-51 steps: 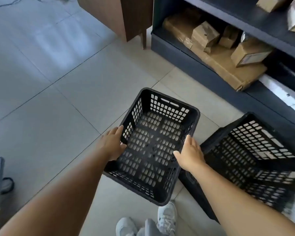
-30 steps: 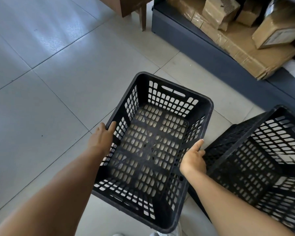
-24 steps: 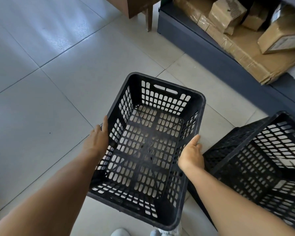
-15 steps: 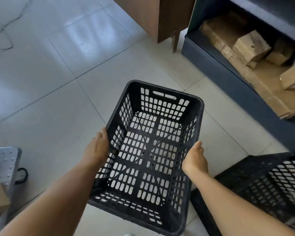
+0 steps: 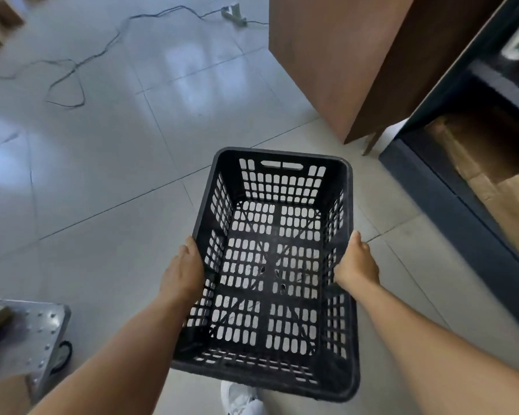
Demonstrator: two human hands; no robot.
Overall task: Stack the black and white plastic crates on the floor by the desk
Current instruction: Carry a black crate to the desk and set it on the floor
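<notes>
I hold an empty black perforated plastic crate (image 5: 279, 181) in the air in front of me, above the pale tiled floor, its open side up. My left hand (image 5: 182, 272) grips the crate's left long wall. On the opposite long wall my right hand (image 5: 355, 265) holds on, fingers hidden behind the rim. No white crate or second black crate shows in this view.
A brown wooden desk (image 5: 357, 55) stands ahead to the right. Beside it a dark shelf unit (image 5: 450, 190) holds cardboard boxes (image 5: 504, 199). A black cable (image 5: 72, 67) trails across the floor at the far left. A metal platform (image 5: 21, 333) sits at the lower left.
My view swung up and left while I kept carrying the crate. The second black crate at the right dropped out of view, and the desk, cable and far floor came in.
</notes>
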